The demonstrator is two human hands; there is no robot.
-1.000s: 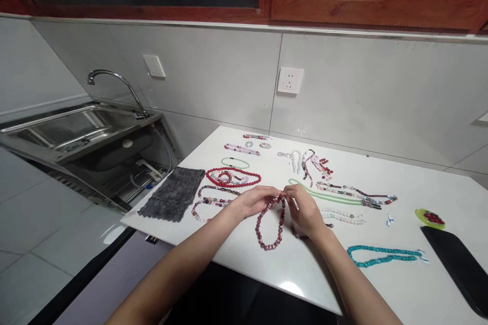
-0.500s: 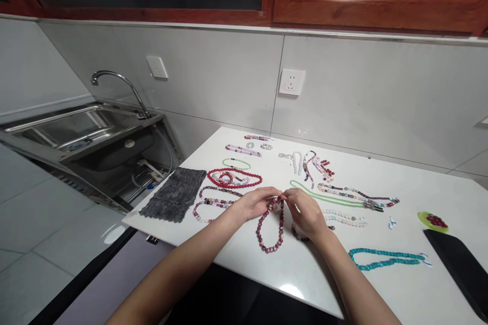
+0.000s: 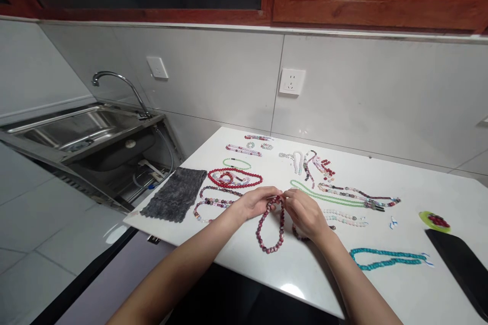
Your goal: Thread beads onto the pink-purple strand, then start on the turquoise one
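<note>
Pinching the top of a dark red bead strand [image 3: 271, 227] at frame centre, left hand [image 3: 254, 203] and right hand [image 3: 305, 213] close fingertips on it above the white table [image 3: 267, 269].

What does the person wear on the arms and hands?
Nothing worn shows. The left hand and right hand are bare, without gloves. The left forearm and right forearm are bare to the picture's edge: no sleeves, watch or bracelet. Rings: too small to tell.

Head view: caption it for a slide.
Left hand and right hand pinch a dark red bead loop on a white table among other strands.
</note>
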